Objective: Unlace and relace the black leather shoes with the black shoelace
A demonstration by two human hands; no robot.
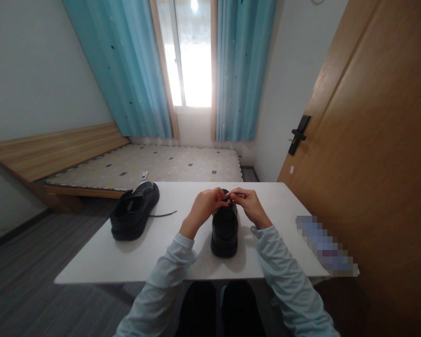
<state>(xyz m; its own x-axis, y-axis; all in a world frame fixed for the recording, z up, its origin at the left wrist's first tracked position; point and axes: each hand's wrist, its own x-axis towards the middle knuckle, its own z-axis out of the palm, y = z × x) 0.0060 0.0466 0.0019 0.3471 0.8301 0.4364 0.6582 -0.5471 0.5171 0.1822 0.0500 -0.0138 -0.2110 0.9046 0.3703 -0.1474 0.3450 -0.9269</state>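
Observation:
A black shoe [225, 234] stands in the middle of the white table, its heel toward me and its toe mostly behind my fingers. Over the front of the shoe my left hand [210, 202] pinches a black shoelace [226, 199]. From the other side my right hand [246, 202] has thumb and fingers closed on the same lace, close to the left fingertips. The exact shape of the lace between them is too small to make out. A second black shoe [133, 220] sits to the left, one lace end lying out to its right.
The white table [259, 262] carries both shoes. A blurred flat item [324, 245] lies along its right edge. Beyond the table is a bed [182, 164] with a small white object [144, 175] on it. A wooden door [365, 154] stands close on the right.

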